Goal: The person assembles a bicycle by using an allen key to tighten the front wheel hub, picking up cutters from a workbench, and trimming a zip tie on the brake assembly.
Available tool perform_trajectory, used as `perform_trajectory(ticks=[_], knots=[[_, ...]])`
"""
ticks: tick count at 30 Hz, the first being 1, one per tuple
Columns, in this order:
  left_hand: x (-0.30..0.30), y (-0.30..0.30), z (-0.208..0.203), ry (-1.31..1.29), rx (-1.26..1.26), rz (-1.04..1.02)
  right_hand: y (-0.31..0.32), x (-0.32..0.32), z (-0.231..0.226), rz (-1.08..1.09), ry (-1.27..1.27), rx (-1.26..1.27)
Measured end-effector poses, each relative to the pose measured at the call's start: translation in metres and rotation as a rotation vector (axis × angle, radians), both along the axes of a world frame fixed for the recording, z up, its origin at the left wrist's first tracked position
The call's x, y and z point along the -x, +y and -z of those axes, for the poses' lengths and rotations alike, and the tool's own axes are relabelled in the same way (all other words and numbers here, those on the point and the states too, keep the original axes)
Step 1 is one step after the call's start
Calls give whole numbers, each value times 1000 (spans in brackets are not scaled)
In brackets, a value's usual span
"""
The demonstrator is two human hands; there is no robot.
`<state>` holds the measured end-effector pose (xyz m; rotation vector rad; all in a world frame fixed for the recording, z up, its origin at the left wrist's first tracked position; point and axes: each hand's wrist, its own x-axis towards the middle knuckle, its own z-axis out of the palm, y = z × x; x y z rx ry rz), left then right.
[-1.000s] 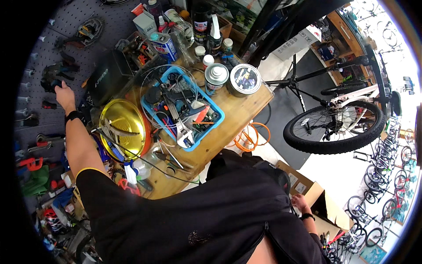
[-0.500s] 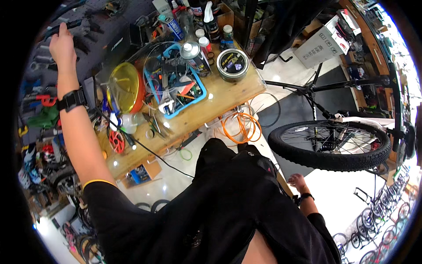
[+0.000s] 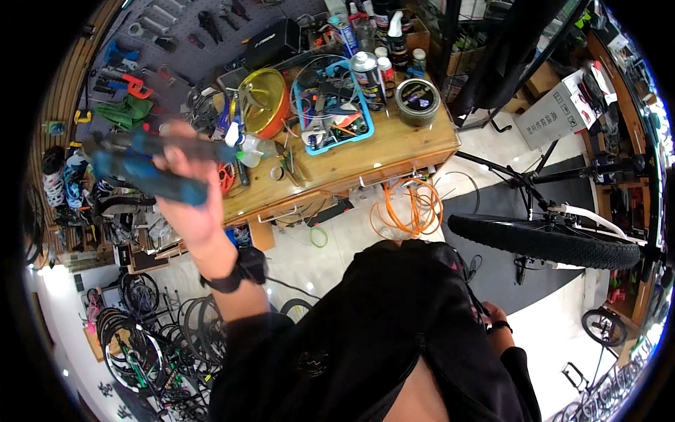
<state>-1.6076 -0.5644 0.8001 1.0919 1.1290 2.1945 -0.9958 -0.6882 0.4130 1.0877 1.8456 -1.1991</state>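
Note:
My left hand (image 3: 188, 190) is raised over the left end of the wooden workbench (image 3: 337, 169). Its fingers are wrapped round a plier-like tool (image 3: 151, 176) with two thick blue-and-black handles; motion smears it, so the exact kind does not show. Down by my right side hangs my right hand (image 3: 495, 314), partly behind my dark clothing, its fingers hardly visible. Nearest the left hand on the bench are a red ring-shaped part (image 3: 226, 177), a roll of tape (image 3: 277, 173) and some pliers (image 3: 295, 169). A blue tray (image 3: 370, 126) farther right holds an adjustable wrench and many small tools.
An orange-rimmed yellow bowl (image 3: 266, 105), a spray can (image 3: 368, 81) and a round tin (image 3: 418, 102) stand on the bench. Behind hangs a pegboard (image 3: 179, 53) with tools. A bicycle wheel (image 3: 541, 239) juts out at right. Orange cable (image 3: 415, 211) lies coiled below the bench.
My left hand has come back from the tool pegboard toward me, now with the blue-handled tool in it. My view has turned left. The right hand has drawn closer to my body.

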Motion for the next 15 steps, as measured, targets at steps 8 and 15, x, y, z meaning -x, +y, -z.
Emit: perform_trajectory(ticks=[8, 15], knots=[[-23, -104, 78, 28, 170, 328, -60, 0, -83, 714, -321, 17], [-51, -117, 77, 159, 257, 287, -102, 17, -85, 560, -487, 424]])
